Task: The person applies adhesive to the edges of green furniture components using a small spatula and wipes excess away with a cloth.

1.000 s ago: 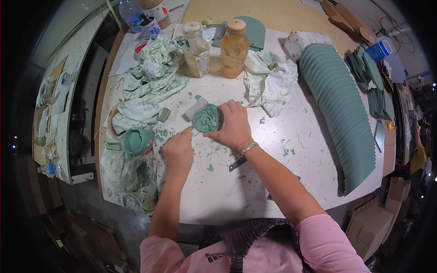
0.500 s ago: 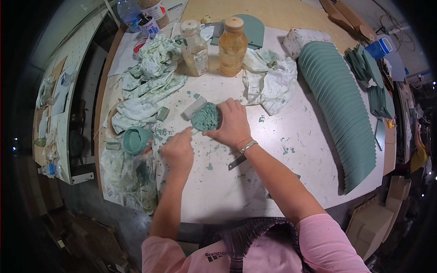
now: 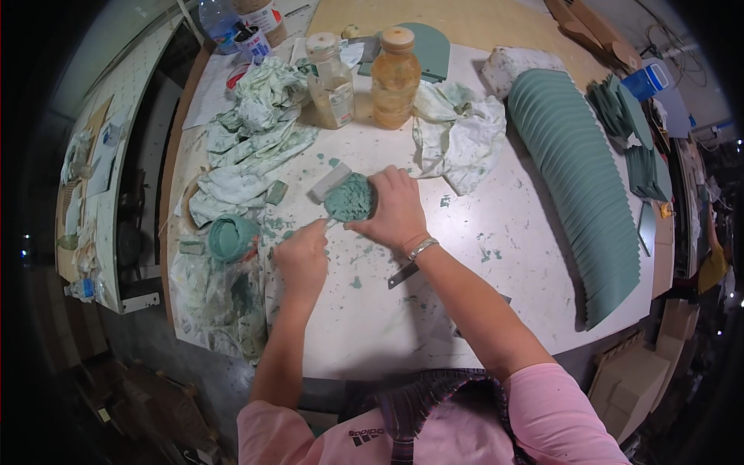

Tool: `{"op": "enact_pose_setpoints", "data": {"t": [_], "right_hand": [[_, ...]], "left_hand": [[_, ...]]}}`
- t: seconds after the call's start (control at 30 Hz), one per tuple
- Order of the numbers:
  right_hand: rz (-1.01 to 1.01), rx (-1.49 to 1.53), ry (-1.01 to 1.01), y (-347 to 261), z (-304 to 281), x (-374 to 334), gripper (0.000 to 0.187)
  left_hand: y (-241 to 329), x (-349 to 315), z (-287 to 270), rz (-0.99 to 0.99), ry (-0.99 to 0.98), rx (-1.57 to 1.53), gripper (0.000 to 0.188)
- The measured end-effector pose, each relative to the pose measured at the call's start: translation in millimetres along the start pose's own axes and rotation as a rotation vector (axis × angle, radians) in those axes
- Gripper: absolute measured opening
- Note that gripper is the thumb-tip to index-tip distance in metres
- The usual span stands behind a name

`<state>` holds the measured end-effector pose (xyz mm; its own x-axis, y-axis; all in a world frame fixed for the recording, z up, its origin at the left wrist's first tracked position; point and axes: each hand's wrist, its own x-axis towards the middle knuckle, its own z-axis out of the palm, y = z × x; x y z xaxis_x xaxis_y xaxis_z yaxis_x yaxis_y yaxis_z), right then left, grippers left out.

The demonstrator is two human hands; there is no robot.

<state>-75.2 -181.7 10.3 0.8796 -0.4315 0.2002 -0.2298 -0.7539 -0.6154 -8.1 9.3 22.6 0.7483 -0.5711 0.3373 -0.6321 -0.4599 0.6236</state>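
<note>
The person's right hand (image 3: 397,205) curls around the right side of a rough, round green piece (image 3: 349,198) on the white table (image 3: 387,333). The left hand (image 3: 302,252), closed in a fist, points something slim (image 3: 330,223) at its near edge; from here I can't make out what. A grey block (image 3: 331,183) sits against the piece's far-left side. An open green-smeared pot (image 3: 232,238) stands off to the left, and a long row of green panels (image 3: 573,186) curves down the right.
</note>
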Motion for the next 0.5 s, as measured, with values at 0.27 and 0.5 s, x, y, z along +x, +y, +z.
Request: {"op": "enact_pose_setpoints", "data": {"t": [0.27,0.5], "right_hand": [[0.017,0.003,-0.018,-1,-1,0,0.072],[0.0,-0.006,-0.004,0,1,1,0.072]], "left_hand": [[-4,-4,3,-0.123,0.019,-0.077,0.02],[9,18,11,-0.488,-0.006,-0.327,0.016]]}}
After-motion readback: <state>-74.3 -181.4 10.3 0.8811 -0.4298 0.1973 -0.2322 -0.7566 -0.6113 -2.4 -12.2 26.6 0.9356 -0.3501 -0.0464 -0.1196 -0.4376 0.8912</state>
